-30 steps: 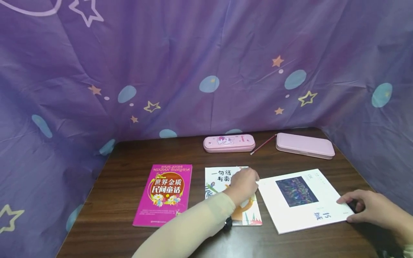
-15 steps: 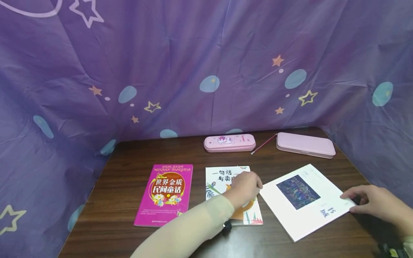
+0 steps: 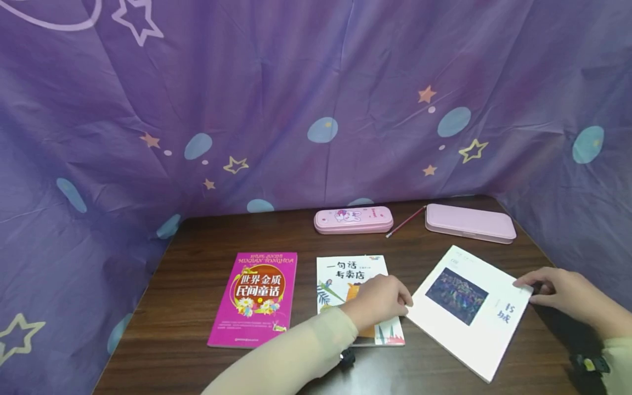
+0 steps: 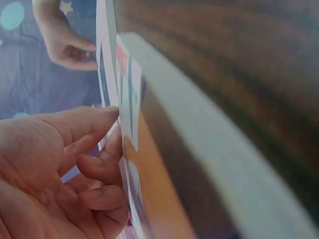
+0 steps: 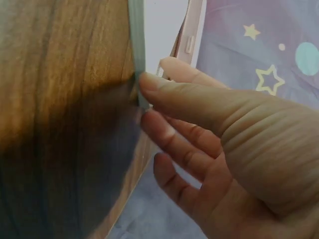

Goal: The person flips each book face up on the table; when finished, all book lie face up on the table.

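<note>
A white book [image 3: 479,334] with a dark picture on its cover lies turned at an angle on the right of the table. My left hand [image 3: 380,300] reaches over a picture-covered white book [image 3: 345,267] and pinches the turned book's left corner. At its upper right corner, my right hand [image 3: 560,293] grips with thumb and fingers. The right wrist view shows the right thumb on the edge of the book [image 5: 162,30] and the other fingers bent behind it. Close up in the left wrist view, the left hand [image 4: 45,164] has several fingers curled beside book edges.
A magenta book [image 3: 247,326] lies to the left. Along the back of the dark wooden table [image 3: 163,291] are a pink rabbit pencil case [image 3: 353,220], a red pencil [image 3: 406,221] and a plain pink case [image 3: 469,222]. Purple curtain [image 3: 276,109] hangs around the table.
The white book has turned clockwise, its lower corner swinging right and nearer. My right hand has moved up and slightly left with its corner; my left hand has shifted a little right and nearer.
</note>
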`<state>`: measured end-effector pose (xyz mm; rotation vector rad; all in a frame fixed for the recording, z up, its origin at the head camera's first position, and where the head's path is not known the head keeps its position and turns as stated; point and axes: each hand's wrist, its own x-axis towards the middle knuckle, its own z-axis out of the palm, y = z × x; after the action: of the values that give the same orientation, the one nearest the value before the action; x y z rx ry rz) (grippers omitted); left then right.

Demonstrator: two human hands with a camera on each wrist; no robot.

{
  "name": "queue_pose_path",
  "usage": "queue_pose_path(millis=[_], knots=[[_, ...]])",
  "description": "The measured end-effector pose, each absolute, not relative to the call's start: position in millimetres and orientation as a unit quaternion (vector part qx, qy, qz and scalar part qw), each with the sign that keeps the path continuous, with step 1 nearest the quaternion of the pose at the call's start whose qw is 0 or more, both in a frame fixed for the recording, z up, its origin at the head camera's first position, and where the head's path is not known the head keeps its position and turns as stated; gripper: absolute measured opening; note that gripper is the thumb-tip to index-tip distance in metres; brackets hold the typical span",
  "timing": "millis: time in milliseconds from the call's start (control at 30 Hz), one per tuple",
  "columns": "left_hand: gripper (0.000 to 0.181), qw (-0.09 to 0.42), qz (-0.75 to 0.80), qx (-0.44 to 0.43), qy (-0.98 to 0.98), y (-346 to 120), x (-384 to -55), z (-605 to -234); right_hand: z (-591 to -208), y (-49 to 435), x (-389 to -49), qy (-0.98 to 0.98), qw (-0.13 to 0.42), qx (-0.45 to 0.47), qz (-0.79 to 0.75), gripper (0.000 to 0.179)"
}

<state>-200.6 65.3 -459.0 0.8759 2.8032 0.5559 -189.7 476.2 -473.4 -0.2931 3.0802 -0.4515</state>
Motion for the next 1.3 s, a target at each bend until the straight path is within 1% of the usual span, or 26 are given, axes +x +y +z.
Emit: queue_pose_path(millis=[67, 200, 300, 400, 700, 833, 1033, 1167, 1300], knots=[[0.014, 0.075, 0.182, 0.291, 0.936, 66.7, -196.2, -459.7, -474.7, 475.5, -195.8, 0.985, 0.000, -0.096, -0.142, 0.034], [0.014, 0.090, 0.189, 0.279, 0.937, 70.2, -186.8, -460.0, -477.9, 474.1, -208.3, 0.984, -0.005, -0.105, -0.141, 0.032], [0.016, 0.102, 0.195, 0.271, 0.937, 71.9, -179.0, -459.5, -478.8, 472.3, -218.2, 0.983, -0.003, -0.110, -0.145, 0.032], [0.017, 0.102, 0.194, 0.272, 0.937, 73.0, -172.0, -459.4, -478.7, 468.4, -227.7, 0.982, -0.001, -0.111, -0.150, 0.032], [0.018, 0.073, 0.193, 0.307, 0.929, 75.6, -155.0, -463.5, -476.5, 448.8, -251.4, 0.980, -0.006, -0.137, -0.144, 0.032], [0.016, 0.058, 0.186, 0.310, 0.930, 81.3, -149.0, -465.7, -474.2, 439.4, -260.2, 0.980, -0.010, -0.139, -0.143, 0.034], [0.016, 0.036, 0.174, 0.311, 0.934, 87.7, -142.6, -469.7, -473.0, 424.2, -270.8, 0.976, 0.004, -0.145, -0.164, 0.035], [0.017, 0.025, 0.172, 0.308, 0.935, 91.1, -142.0, -471.1, -472.5, 417.2, -276.7, 0.975, -0.001, -0.155, -0.160, 0.035], [0.018, 0.026, 0.169, 0.308, 0.936, 93.0, -142.6, -470.1, -469.9, 408.6, -275.7, 0.975, 0.001, -0.159, -0.156, 0.029]])
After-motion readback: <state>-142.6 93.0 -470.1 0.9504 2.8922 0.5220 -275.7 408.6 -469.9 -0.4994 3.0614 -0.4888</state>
